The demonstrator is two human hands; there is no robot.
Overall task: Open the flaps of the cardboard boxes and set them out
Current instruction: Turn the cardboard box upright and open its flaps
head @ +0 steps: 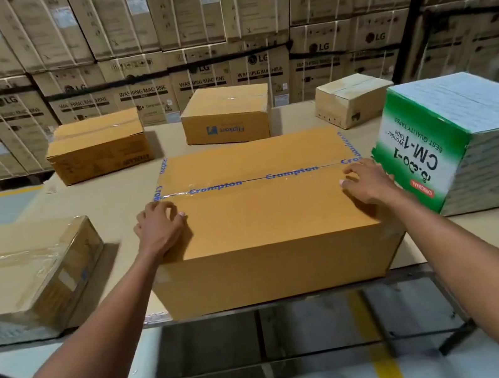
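A large brown cardboard box sealed with clear Crompton-printed tape (262, 216) is being kept at the near edge of a long table covered with beige sheet (104, 196), its front face almost flush with that edge. The flaps are closed and the tape seam is running across the top from left to right.

The left hand (159, 228) is being rested on the left rim of the box top, just in front of the tape line, with the fingers curled and the fingertips pressed on the cardboard. The right hand (366, 184) is being laid on the right rim in the same manner, fingers bent, close to the end of the tape. Nothing is being enclosed by either hand; both are only pressing on the box edges.

At the right, a green and white printed carton marked CM-1 (464, 139) is standing just beside the large box, so little room is being left there. At the left, a flat box wrapped in clear plastic film (28, 278) is lying near the table edge, with a bare strip of table between it and the large box.

Behind, three smaller boxes are being kept apart from each other: a low brown box (99, 146), a brown Flipkart box (226, 115) and a small pale box (352, 99). A free band of table is being left between them and the large box.
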